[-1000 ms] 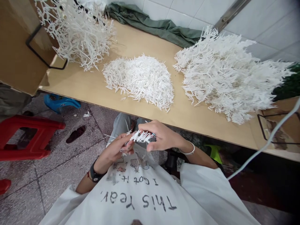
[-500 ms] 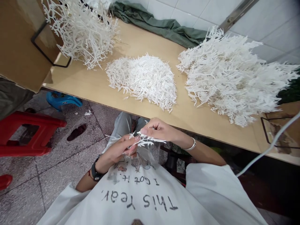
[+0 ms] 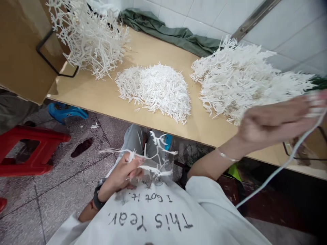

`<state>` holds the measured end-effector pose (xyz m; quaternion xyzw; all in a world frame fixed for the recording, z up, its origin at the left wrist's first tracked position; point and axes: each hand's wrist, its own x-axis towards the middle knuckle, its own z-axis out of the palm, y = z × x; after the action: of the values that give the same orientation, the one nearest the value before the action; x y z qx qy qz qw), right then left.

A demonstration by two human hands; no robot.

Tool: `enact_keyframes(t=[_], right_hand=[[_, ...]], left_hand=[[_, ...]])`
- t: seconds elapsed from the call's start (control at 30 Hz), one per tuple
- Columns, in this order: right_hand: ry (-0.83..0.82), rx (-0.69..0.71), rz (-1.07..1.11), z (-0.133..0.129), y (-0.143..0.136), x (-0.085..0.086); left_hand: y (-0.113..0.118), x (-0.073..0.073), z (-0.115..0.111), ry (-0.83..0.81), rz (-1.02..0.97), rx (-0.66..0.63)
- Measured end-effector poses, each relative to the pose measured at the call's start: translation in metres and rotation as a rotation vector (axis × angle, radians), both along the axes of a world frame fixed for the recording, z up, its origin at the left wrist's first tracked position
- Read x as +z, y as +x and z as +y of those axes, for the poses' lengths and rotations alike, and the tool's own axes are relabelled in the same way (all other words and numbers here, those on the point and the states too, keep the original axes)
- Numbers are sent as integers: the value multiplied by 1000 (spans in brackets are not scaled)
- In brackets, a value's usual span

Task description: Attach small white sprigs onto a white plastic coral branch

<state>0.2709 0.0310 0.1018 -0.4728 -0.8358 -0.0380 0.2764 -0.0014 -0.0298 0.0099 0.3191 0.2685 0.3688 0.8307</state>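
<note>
In my left hand (image 3: 127,172), low in front of the shirt, the fingers are closed around white branching plastic-looking sprigs (image 3: 155,149), whose thin twigs stick out to both sides. My right hand (image 3: 278,117) is far to the right, in front of the right-hand heap of white sprigs (image 3: 245,81). Its fingers are smeared by motion at the frame edge, close to a pale cable (image 3: 278,170). Whether they hold anything is unclear. A mound of small white pieces (image 3: 158,90) lies mid-table, and another tangle of white branching sprigs (image 3: 94,44) stands at the left.
The tan tabletop (image 3: 102,98) runs across the front, with a crumpled green cloth (image 3: 168,32) along the tiled wall. A cardboard box (image 3: 22,54) with a black wire frame (image 3: 48,54) is at left. Red (image 3: 33,149) and blue (image 3: 66,112) plastic stools stand on the floor.
My right hand has left the sprigs at my left hand and swung far right and up. The twigs in my left hand now spread out more freely.
</note>
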Motion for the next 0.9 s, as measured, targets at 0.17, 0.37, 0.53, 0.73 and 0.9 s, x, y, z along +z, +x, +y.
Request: enact_keyframes(t=[0.17, 0.37, 0.53, 0.73, 0.9], right_hand=[[-254, -176, 1041, 40, 61, 6], [-625, 32, 773, 90, 23, -34], [-597, 19, 365, 125, 17, -41], [-288, -262, -215, 130, 6, -37], [-263, -419, -299, 124, 12, -40]], left_hand=[[-1, 8, 1, -22, 66, 93], [10, 2, 12, -105, -20, 109], [6, -3, 17, -183, -76, 121], [2, -4, 21, -197, -86, 165], [0, -3, 24, -230, -81, 193]])
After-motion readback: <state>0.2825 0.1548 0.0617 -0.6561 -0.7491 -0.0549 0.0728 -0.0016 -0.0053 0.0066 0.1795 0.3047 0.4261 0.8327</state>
